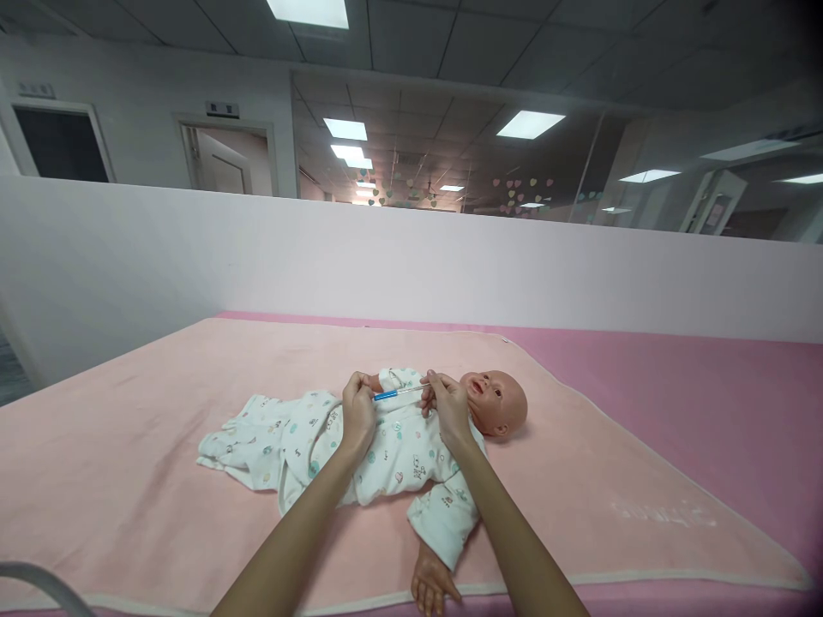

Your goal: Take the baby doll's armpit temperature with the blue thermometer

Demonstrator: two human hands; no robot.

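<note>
A thin thermometer [399,392], blue at one end and clear along the rest, is stretched level between my two hands. My left hand [358,413] pinches its blue end, while the clear end sits between the fingers of my right hand [448,404]. Just beneath them a baby doll [507,407] lies on its back, head to the right. It wears a white printed baby outfit [402,463], whose flattened legs spread leftward. One doll hand [432,583] reaches toward the near edge; the far arm is partly hidden behind my hands.
A peach blanket [129,428] with a pale border lies under the doll, over a pink surface [707,403]. A low white partition [386,266] runs along the back. A grey curved tube [45,578] shows at the lower left corner.
</note>
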